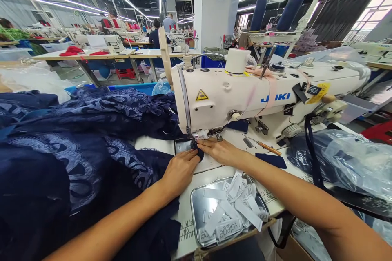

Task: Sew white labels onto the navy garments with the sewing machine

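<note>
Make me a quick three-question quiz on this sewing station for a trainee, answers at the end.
1. Fill in: the white printed labels lie heaped in a ____.
2. True or false: the right hand is gripping the pointed tool with the orange handle.
3. Count: how many navy thread cones stand on the thread stand by the sewing machine?

Key
1. Metal tray.
2. False: the pointed tool lies apart from the right hand, which is on the dark blue fabric.
3. Two.
</note>
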`<state>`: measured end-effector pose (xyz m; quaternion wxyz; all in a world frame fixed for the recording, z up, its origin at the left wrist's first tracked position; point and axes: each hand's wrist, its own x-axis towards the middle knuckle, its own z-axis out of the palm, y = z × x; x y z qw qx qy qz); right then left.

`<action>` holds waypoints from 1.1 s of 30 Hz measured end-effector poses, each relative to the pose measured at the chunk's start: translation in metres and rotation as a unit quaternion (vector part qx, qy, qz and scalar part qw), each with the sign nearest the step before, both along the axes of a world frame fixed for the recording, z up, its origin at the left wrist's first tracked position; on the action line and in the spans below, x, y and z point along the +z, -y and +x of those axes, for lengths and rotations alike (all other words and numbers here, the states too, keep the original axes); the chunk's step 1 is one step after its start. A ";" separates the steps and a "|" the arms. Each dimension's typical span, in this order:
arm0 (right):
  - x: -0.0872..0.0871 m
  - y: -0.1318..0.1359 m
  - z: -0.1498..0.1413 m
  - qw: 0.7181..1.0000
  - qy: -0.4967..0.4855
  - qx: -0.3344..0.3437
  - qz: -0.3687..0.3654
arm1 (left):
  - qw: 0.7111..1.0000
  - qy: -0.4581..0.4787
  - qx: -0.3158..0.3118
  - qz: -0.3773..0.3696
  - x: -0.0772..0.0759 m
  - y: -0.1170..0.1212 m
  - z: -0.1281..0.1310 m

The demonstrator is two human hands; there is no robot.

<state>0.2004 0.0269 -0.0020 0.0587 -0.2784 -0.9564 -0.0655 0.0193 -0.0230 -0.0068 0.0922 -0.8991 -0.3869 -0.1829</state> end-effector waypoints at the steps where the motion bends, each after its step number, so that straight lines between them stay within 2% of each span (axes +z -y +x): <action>1: 0.000 0.000 0.000 1.000 0.001 -0.006 0.003 | 1.000 -0.003 0.002 0.000 0.000 0.000 0.000; 9: -0.001 -0.004 -0.002 1.000 0.014 -0.013 0.009 | 0.999 -0.033 0.031 0.009 0.002 -0.003 0.005; 18: -0.007 -0.009 -0.002 0.999 -0.011 -0.021 0.025 | 0.998 -0.034 0.029 0.041 0.002 -0.007 0.010; 25: -0.003 -0.010 -0.004 0.999 -0.006 -0.038 0.020 | 0.995 -0.053 0.048 0.069 0.002 -0.008 0.014; 30: 0.001 -0.010 -0.006 0.999 -0.007 -0.025 0.027 | 0.993 -0.055 0.050 0.093 0.003 0.000 0.011; 33: 0.004 -0.009 -0.005 0.998 -0.015 -0.020 0.050 | 0.993 -0.057 0.063 0.087 0.007 0.007 0.000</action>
